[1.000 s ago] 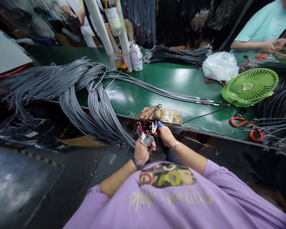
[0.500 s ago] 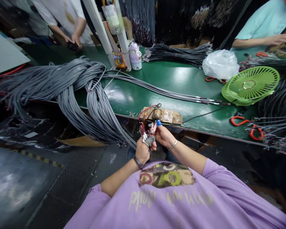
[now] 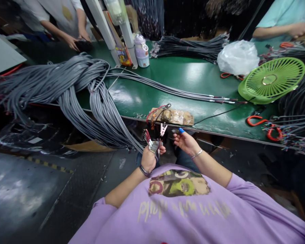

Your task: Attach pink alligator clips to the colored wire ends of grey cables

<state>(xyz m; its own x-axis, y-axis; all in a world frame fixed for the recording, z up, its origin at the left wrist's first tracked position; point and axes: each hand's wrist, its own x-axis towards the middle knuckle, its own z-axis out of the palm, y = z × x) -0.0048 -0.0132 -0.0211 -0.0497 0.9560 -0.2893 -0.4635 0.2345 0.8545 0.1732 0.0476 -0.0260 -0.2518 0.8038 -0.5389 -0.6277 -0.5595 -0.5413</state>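
Near the bench's front edge, my left hand [image 3: 148, 159] is closed round a bundle of grey cables [image 3: 156, 146]. Red, black and white wire ends [image 3: 147, 138] stick up from that fist. My right hand [image 3: 186, 143], wearing a blue finger cover [image 3: 181, 130], is apart from it on the right. Its fingers are pinched together; a thin dark sliver shows at their tips, too small to name. Between and above both hands, a pale pink clip [image 3: 163, 129] sits just below a taped cardboard block [image 3: 176, 116] with red and black wires.
A large pile of grey cables [image 3: 73, 74] hangs over the bench's left front edge. Several separate cables [image 3: 167, 91] cross the green bench [image 3: 193, 74]. A green fan [image 3: 271, 80], plastic bag [image 3: 237, 57], red-handled tool [image 3: 256, 121] and bottle [image 3: 142, 51] stand around. Two co-workers work across.
My right hand has moved right, away from the pink clip and my left hand. The left hand still grips the cables. The view has shifted slightly.
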